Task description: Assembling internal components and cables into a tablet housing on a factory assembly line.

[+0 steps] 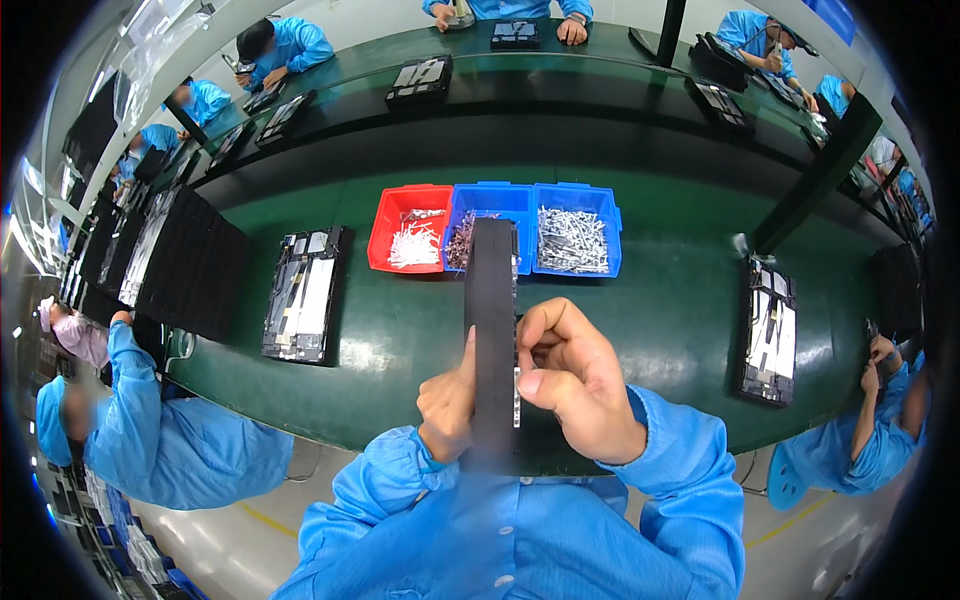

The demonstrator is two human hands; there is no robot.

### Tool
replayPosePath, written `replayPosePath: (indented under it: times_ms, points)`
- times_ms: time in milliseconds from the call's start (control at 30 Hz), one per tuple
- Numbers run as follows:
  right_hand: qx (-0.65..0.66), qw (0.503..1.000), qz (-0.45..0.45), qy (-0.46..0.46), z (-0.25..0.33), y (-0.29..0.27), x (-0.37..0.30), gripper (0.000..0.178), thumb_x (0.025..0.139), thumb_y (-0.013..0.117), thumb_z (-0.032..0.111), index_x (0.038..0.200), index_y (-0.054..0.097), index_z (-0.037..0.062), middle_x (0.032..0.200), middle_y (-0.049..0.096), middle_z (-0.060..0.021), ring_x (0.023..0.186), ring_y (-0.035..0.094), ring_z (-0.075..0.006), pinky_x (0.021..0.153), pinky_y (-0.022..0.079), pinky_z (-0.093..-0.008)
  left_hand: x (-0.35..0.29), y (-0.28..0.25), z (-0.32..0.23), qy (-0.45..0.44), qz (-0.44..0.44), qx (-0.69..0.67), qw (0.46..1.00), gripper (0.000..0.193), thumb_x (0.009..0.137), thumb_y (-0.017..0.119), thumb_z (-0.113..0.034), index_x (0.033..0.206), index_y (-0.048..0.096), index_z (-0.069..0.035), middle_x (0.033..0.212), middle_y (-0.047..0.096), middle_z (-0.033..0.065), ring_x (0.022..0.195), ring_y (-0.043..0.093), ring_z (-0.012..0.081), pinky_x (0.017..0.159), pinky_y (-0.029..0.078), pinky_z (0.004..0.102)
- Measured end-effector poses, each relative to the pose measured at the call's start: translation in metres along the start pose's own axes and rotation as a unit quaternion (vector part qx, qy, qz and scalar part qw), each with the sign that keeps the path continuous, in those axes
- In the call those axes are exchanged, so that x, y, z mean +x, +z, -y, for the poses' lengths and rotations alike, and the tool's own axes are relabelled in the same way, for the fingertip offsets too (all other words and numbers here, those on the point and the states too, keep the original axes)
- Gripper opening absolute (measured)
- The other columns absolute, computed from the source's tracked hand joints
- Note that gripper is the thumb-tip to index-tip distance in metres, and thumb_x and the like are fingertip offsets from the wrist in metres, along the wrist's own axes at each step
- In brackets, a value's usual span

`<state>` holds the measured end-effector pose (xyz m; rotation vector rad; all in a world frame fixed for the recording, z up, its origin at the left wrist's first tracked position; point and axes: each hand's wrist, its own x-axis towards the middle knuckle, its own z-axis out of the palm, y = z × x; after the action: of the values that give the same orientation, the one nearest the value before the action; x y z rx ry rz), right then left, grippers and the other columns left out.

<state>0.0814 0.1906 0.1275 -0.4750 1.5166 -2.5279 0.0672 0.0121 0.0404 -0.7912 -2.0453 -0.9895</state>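
Note:
A black slab (492, 330) stands on edge in front of me, its flat dark side toward the left. Along its right edge runs a row of small metallic parts, like the inside of an opened tablet. My left hand (447, 405) grips the slab from the left, with most of its fingers hidden behind it. On the other side, my right hand (582, 385) has thumb and forefinger bent together against the parts side, touching it. Whatever lies between those fingertips is too small to make out.
Beyond the slab sit a red bin (378, 235) of white pieces and two blue bins (612, 225) of small parts. Opened tablets lie left (303, 295) and right (770, 335) on the green table (400, 340). Black trays (190, 260) are stacked left. Co-workers sit around; a dark post (820, 180) rises right.

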Motion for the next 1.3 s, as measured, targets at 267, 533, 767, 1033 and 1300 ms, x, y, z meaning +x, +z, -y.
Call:
replayPosePath:
  times_ms: [267,533,767,1033,1300]
  points:
    - [0.005,0.998,-0.020,0.057,0.013,0.002,0.001,0.030,0.084,0.062,0.008,0.110,0.048,0.0049,0.100,0.055,-0.0030,0.087,0.048,-0.0092,0.081,0.043,-0.0261,-0.012,0.008,0.007,0.027,0.024,-0.018,0.999,0.069,0.076,0.078,-0.001,0.138,0.054,0.019,0.077,0.072,0.0178,0.054,0.068,0.0191,0.052,0.052,0.0288]
    - [0.046,0.996,-0.014,-0.079,-0.020,0.011,-0.015,0.050,0.077,0.063,0.001,0.122,0.040,0.0076,0.110,0.043,-0.0067,0.102,0.044,-0.0165,0.091,0.039,-0.0339,-0.010,0.005,0.006,0.016,0.069,-0.034,0.997,0.071,0.077,0.078,-0.004,0.139,0.053,0.020,0.073,0.070,0.0141,0.055,0.067,0.0177,0.051,0.052,0.0284]
    - [0.006,0.998,0.043,-0.044,0.001,0.000,-0.006,0.048,0.084,0.071,0.006,0.124,0.045,0.0081,0.120,0.053,-0.0087,0.106,0.050,-0.0162,0.096,0.038,-0.0334,-0.049,0.027,0.034,-0.070,-0.020,-0.114,0.991,0.047,0.078,0.076,0.000,0.123,0.067,0.010,0.078,0.071,0.0119,0.057,0.069,0.0225,0.052,0.054,0.0326]
    - [-0.167,0.975,-0.100,0.109,-0.014,-0.099,-0.024,0.042,0.096,0.063,0.016,0.134,0.059,-0.0023,0.109,0.068,-0.0066,0.084,0.059,-0.0066,0.074,0.048,-0.0221,0.006,-0.034,0.002,-0.473,0.124,-0.507,0.709,0.054,0.086,0.076,-0.015,0.134,0.056,0.001,0.111,0.067,0.0050,0.098,0.060,0.0139,0.088,0.048,0.0306]
    - [-0.072,0.975,-0.143,0.153,-0.074,-0.094,-0.070,0.043,0.102,0.061,0.023,0.137,0.058,-0.0026,0.119,0.071,-0.0100,0.101,0.068,-0.0139,0.086,0.055,-0.0281,0.014,-0.015,0.036,-0.523,0.296,-0.446,0.664,0.067,0.088,0.084,-0.018,0.143,0.051,0.003,0.126,0.068,0.0104,0.116,0.063,0.0169,0.104,0.049,0.0343]
